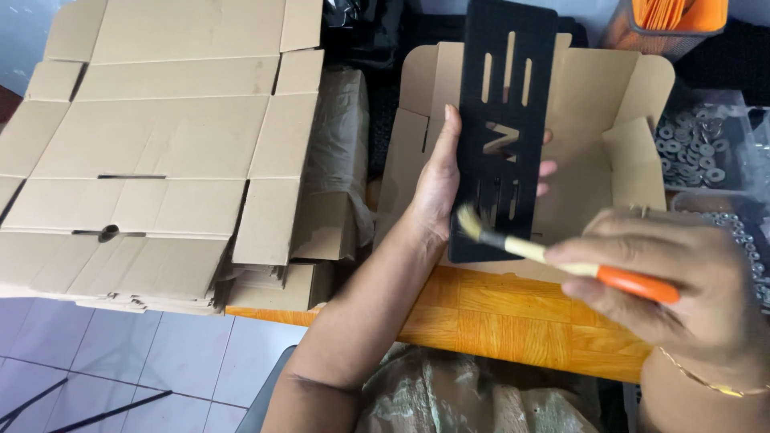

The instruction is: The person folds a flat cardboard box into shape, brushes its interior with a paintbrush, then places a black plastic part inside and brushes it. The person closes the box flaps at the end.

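Holding: left hand (pixel 439 180) fingers clamp black slotted plate (pixel 501 128); right hand (pixel 682 281) pinches brush (pixel 553 258). I judge the bristles may snag the slots.

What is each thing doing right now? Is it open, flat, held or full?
left hand: holding the black plate upright
black plate: held, slots cut through
right hand: gripping the brush
brush: held, bristles touching the plate
open box: unfolded, flaps up
flat cardboard stack: folded flat, piled
washer tray: full of washers

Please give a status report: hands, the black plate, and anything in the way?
Left hand holds black plate upright. Right hand holds brush, bristles on the plate's lower edge. Open cardboard box behind; nothing between brush and plate.
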